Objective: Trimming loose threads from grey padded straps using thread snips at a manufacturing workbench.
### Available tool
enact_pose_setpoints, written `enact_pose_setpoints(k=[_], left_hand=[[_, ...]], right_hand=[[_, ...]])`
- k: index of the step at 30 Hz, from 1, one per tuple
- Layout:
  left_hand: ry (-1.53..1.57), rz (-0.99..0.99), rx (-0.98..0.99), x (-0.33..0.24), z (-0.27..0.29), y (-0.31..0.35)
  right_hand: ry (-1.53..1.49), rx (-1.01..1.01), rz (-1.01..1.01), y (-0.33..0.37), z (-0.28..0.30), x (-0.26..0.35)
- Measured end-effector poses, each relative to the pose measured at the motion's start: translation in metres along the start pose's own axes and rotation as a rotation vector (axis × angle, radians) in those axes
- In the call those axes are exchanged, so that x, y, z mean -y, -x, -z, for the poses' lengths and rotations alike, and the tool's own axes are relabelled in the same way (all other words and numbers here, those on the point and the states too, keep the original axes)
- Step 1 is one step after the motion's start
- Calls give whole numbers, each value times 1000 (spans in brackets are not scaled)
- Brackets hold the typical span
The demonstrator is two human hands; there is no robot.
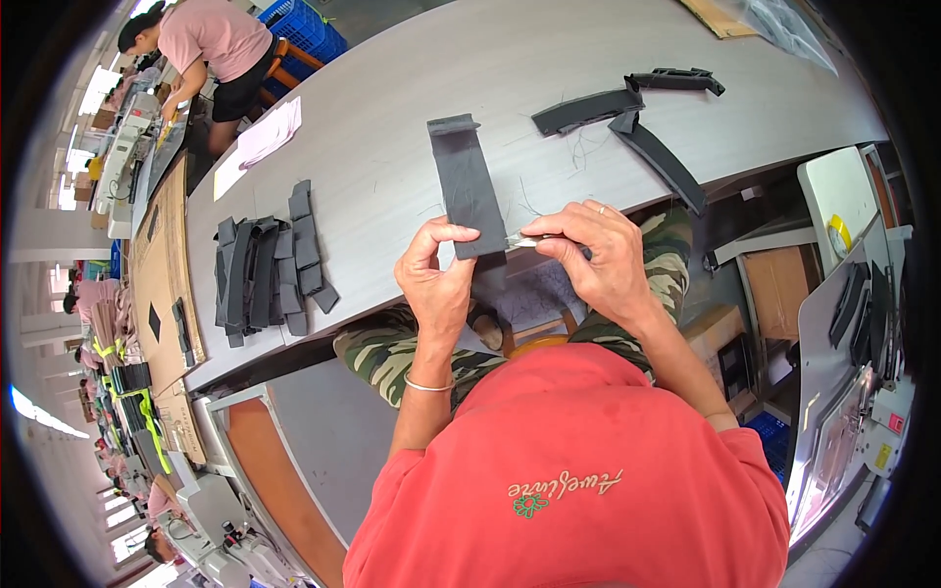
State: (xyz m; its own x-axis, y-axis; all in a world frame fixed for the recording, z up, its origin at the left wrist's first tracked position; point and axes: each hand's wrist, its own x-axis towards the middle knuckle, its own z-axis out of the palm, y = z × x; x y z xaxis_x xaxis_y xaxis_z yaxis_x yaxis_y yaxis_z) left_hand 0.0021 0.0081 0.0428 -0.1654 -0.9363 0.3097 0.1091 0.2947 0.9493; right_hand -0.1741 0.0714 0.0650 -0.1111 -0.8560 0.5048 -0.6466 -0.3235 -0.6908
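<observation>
Head view: one dark fabric strip [466,176] in hand

The left hand [441,279] pinches the strip's lower end at centre frame; the right hand [603,255] grips a small pointed metal tool [526,241], its tip at the strip's edge. This piece seems unfinished. Stacked dark strips [237,279] sit at left, loose strips [588,111] at upper right; which are done, I cannot tell.
</observation>
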Motion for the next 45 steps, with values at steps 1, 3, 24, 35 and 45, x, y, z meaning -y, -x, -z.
enact_pose_setpoints(k=[1,3,24,35,45], left_hand=[[0,0,0,0,0,0],[4,1,-6,0,0,0],[-94,17,-5,4,-5,4],[-121,70,18,7,-4,7],[-179,47,87,10,-3,5]], right_hand=[[-3,1,0,0,0,0],[-7,2,-1,0,0,0],[-125,46,-41,1,-16,-1],[-213,153,-104,1,-19,-8],[-648,207,-406,-2,-20,-27]])
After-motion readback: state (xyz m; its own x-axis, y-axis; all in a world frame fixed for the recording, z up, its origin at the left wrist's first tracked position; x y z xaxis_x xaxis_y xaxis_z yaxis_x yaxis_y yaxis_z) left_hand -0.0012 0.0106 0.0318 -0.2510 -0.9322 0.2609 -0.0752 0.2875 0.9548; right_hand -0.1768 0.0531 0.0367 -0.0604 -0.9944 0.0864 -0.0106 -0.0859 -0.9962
